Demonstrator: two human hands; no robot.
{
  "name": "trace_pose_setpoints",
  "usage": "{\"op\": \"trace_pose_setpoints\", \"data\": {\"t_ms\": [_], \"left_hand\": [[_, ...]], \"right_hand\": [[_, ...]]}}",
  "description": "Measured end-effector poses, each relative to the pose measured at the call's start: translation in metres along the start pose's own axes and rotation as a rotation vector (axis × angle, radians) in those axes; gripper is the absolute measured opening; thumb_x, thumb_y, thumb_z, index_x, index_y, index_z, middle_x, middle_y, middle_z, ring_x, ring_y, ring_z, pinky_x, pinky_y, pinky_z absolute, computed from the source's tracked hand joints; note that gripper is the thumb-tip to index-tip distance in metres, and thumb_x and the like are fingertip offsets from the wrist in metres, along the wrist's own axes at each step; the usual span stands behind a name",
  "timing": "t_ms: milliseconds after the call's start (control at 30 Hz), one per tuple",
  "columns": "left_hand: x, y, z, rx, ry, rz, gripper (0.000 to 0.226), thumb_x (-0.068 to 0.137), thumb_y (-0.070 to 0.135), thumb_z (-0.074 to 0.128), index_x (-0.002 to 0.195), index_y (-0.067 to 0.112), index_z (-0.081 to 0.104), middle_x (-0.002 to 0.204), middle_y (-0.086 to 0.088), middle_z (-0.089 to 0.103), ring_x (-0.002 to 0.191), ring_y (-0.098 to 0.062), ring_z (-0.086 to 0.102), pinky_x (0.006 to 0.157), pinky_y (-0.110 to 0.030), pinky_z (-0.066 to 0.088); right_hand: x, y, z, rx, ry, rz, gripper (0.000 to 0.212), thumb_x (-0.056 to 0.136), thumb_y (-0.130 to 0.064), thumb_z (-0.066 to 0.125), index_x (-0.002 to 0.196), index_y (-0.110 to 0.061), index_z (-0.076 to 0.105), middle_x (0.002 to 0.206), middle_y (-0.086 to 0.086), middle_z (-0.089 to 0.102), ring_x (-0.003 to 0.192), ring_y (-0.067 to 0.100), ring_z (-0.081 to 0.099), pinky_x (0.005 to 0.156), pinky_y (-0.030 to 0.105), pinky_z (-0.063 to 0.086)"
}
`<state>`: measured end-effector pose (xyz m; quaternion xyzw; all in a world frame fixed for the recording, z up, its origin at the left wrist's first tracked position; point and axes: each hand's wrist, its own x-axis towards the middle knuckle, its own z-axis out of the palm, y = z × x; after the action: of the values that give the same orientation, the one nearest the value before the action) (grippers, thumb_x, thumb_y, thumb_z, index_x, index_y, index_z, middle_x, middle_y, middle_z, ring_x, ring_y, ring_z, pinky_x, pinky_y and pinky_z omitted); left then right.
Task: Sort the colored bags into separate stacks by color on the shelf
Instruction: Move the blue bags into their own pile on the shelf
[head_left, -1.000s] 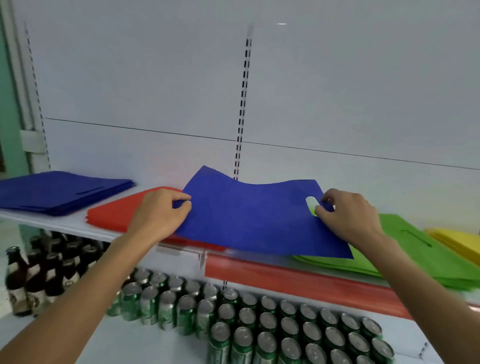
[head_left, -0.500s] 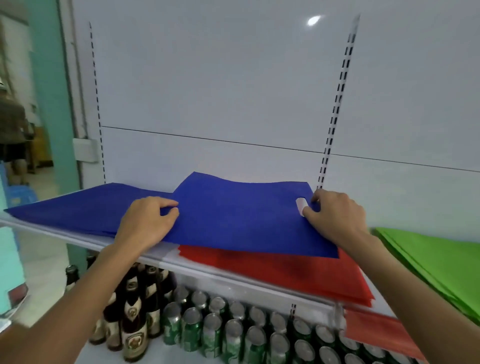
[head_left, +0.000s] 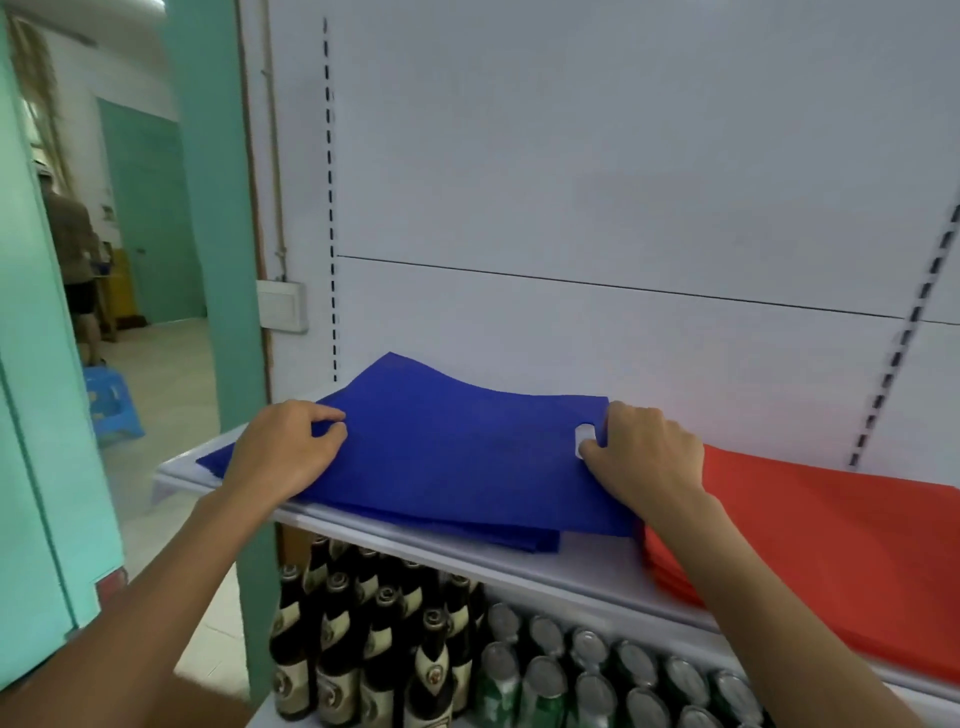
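Note:
A flat blue bag (head_left: 457, 457) is held between both hands over the blue stack (head_left: 519, 540) at the left end of the white shelf (head_left: 571, 571). My left hand (head_left: 285, 457) pinches the bag's left edge. My right hand (head_left: 644, 457) grips its right edge at the cut-out handle hole. The bag's far left corner curls up a little. The red stack (head_left: 831, 551) lies just right of the blue one, partly under my right forearm.
Dark beer bottles (head_left: 374, 639) and green cans (head_left: 571, 675) fill the lower shelf. A teal pillar (head_left: 218, 208) stands left of the shelving. A doorway at the far left shows a person (head_left: 72, 249) and a blue stool (head_left: 111, 402).
Both hands carried the blue bag leftward, from above the red stack to over the blue stack. The view swung left, so the green and yellow stacks left the frame.

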<state>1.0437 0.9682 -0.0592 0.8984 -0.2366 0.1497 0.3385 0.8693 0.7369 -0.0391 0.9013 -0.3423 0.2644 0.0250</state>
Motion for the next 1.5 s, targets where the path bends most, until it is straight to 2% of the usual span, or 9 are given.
{"op": "trace_pose_setpoints", "data": {"t_ms": [67,200,400,533,600,667,767,1133,1500], "left_hand": [[0.008,-0.02,-0.006,-0.002,0.009,-0.006,0.029,0.092,0.023,0.053,0.117,0.015,0.065,0.121,-0.005,0.063,0.104,-0.022,0.059,0.088,-0.03,0.043],[0.023,-0.055,-0.019,0.02,0.004,-0.037,0.029,0.093,0.024,0.052,0.118,0.016,0.064,0.12,-0.004,0.064,0.102,-0.023,0.059,0.085,-0.028,0.042],[0.034,-0.084,-0.022,0.128,-0.123,-0.016,0.029,0.093,0.027,0.051,0.12,0.022,0.062,0.13,0.002,0.057,0.116,-0.019,0.053,0.091,-0.029,0.042],[0.042,-0.088,-0.027,0.141,-0.193,0.014,0.03,0.093,0.03,0.05,0.122,0.025,0.06,0.131,0.005,0.056,0.117,-0.016,0.052,0.092,-0.028,0.041],[0.042,-0.084,-0.033,0.234,-0.149,0.029,0.03,0.093,0.032,0.049,0.12,0.026,0.061,0.129,0.004,0.057,0.114,-0.017,0.054,0.088,-0.029,0.043],[0.039,-0.074,-0.036,0.286,-0.04,0.074,0.029,0.093,0.031,0.048,0.118,0.025,0.063,0.126,0.002,0.059,0.109,-0.019,0.056,0.085,-0.03,0.043],[0.03,-0.046,-0.032,0.172,0.009,0.157,0.028,0.093,0.029,0.049,0.115,0.023,0.064,0.123,0.001,0.06,0.108,-0.02,0.056,0.088,-0.032,0.043],[-0.03,0.124,0.047,0.012,-0.19,0.406,0.03,0.091,0.034,0.052,0.119,0.027,0.061,0.125,0.004,0.059,0.114,-0.018,0.054,0.092,-0.032,0.043],[-0.162,0.342,0.142,-0.139,-0.247,0.544,0.03,0.086,0.028,0.06,0.114,0.02,0.066,0.122,-0.001,0.063,0.113,-0.02,0.057,0.097,-0.034,0.043]], "right_hand": [[-0.001,-0.023,0.005,-0.027,-0.037,-0.013,0.021,0.093,-0.031,0.044,0.082,-0.013,0.043,0.075,-0.001,0.043,0.071,0.023,0.046,0.062,0.028,0.034],[0.002,-0.064,0.018,-0.031,-0.074,-0.049,0.019,0.092,-0.029,0.045,0.081,-0.013,0.043,0.072,-0.002,0.043,0.071,0.021,0.048,0.061,0.028,0.034],[-0.001,-0.082,0.04,-0.074,-0.1,-0.007,0.033,0.092,-0.027,0.045,0.064,-0.016,0.031,0.066,-0.004,0.037,0.058,0.014,0.04,0.053,0.025,0.03],[0.002,-0.085,0.036,-0.054,-0.11,-0.017,0.033,0.091,-0.027,0.046,0.064,-0.016,0.032,0.072,-0.003,0.038,0.071,0.019,0.046,0.058,0.026,0.033],[0.004,-0.085,0.026,-0.027,-0.108,-0.043,0.031,0.094,-0.035,0.045,0.071,-0.013,0.042,0.078,-0.001,0.044,0.076,0.021,0.05,0.063,0.028,0.036],[0.008,-0.078,0.009,-0.013,-0.052,-0.04,0.034,0.095,-0.042,0.043,0.092,-0.011,0.056,0.096,0.002,0.055,0.086,0.024,0.055,0.066,0.029,0.036],[0.018,-0.056,-0.018,0.012,0.105,0.008,0.035,0.094,-0.039,0.045,0.105,-0.011,0.061,0.106,0.005,0.059,0.094,0.028,0.057,0.067,0.03,0.032],[-0.025,0.145,-0.08,0.013,0.08,0.243,0.039,0.088,-0.035,0.054,0.124,-0.021,0.055,0.12,0.004,0.061,0.111,0.029,0.055,0.086,0.035,0.042],[-0.111,0.404,-0.151,-0.016,0.123,0.308,0.034,0.09,-0.031,0.054,0.122,-0.022,0.056,0.114,-0.002,0.065,0.105,0.024,0.06,0.083,0.034,0.046]]}}
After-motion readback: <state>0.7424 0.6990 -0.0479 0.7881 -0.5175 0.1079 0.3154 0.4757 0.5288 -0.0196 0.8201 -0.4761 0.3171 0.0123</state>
